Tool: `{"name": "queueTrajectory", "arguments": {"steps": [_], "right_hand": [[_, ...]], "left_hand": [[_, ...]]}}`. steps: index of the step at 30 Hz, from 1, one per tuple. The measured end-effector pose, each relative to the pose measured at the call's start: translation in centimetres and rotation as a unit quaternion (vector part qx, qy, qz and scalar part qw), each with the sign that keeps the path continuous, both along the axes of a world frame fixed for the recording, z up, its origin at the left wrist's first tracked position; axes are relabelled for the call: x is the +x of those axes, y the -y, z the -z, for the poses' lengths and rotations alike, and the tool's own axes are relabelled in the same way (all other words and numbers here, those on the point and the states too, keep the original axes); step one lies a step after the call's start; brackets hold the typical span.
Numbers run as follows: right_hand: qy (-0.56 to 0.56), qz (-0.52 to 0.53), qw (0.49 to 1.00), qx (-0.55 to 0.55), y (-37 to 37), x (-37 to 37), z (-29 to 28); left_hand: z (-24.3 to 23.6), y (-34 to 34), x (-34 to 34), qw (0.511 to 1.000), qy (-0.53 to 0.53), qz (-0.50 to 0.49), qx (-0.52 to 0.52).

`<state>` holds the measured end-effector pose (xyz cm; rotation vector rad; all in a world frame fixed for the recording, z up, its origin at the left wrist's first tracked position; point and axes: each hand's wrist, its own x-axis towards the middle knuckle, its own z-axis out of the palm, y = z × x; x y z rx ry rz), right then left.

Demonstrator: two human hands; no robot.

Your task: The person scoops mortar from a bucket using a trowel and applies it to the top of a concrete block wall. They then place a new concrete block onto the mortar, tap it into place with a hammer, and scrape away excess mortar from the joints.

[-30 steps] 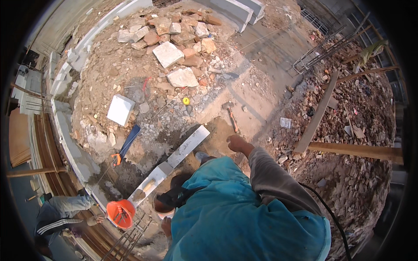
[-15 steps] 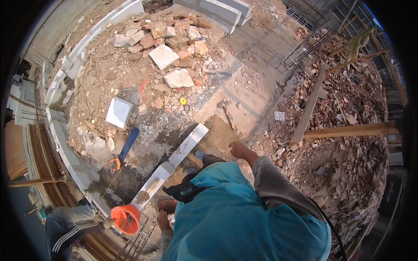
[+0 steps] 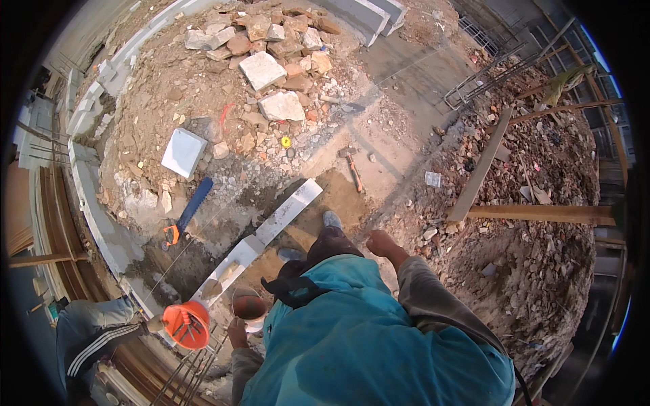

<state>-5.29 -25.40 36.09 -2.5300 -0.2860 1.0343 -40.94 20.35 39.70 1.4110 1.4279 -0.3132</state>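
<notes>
My left hand (image 3: 237, 333) is closed beside a small bucket (image 3: 250, 307) with a reddish-brown inside and a thin wire handle. Whether the fingers grip that handle I cannot make out. Over the dirt on the right, my right hand (image 3: 383, 243) is curled into a fist, and nothing shows in it. A row of pale blocks (image 3: 292, 206) runs diagonally in front of my feet, with a trowel (image 3: 211, 287) lying along its near end. Beyond the row, a hammer (image 3: 352, 170) with an orange-and-black handle rests on the sandy ground.
At left, a co-worker's hand (image 3: 156, 323) meets an orange bucket (image 3: 187, 326) of tools. A handsaw (image 3: 189, 211), a pale square block (image 3: 183, 152), a yellow tape measure (image 3: 286, 142) and piled stones (image 3: 263, 70) lie ahead. Planks (image 3: 482, 166) cross rubble on the right; a string line stretches across.
My view has shifted slightly, and my feet show more clearly ahead of my body. My right fist has moved a little right, and more of the small bucket beside my left hand shows.
</notes>
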Motion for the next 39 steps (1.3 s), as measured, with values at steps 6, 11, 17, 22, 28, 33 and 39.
{"name": "queueTrajectory", "arguments": {"steps": [6,11,17,22,28,33,39], "right_hand": [[0.013,-0.01,0.996,0.091,-1.4,5.3,-4.5],[0.035,0.018,0.994,0.099,2.9,9.8,-4.5],[0.062,-0.015,0.997,0.032,10.4,14.9,-1.7],[0.077,-0.059,0.995,0.027,14.2,17.5,-0.3],[0.043,-0.049,0.992,0.106,10.4,19.3,-1.4],[0.034,-0.02,0.99,0.138,10.5,19.8,-1.6],[0.084,0.014,0.993,0.078,16.0,19.5,0.8]], "left_hand": [[2.7,1.0,0.6,0.997,0.038,0.022,0.058],[-1.0,6.9,9.1,0.989,0.106,0.045,0.098],[-0.1,12.7,14.2,0.976,0.121,0.068,0.167],[0.1,16.5,15.2,0.99,0.115,-0.025,0.079],[6.7,17.2,5.9,0.901,0.043,0.331,0.277],[7.1,16.7,6.0,0.822,0.052,0.454,0.339],[1.5,16.2,14.5,0.977,0.101,0.133,0.132]]}}
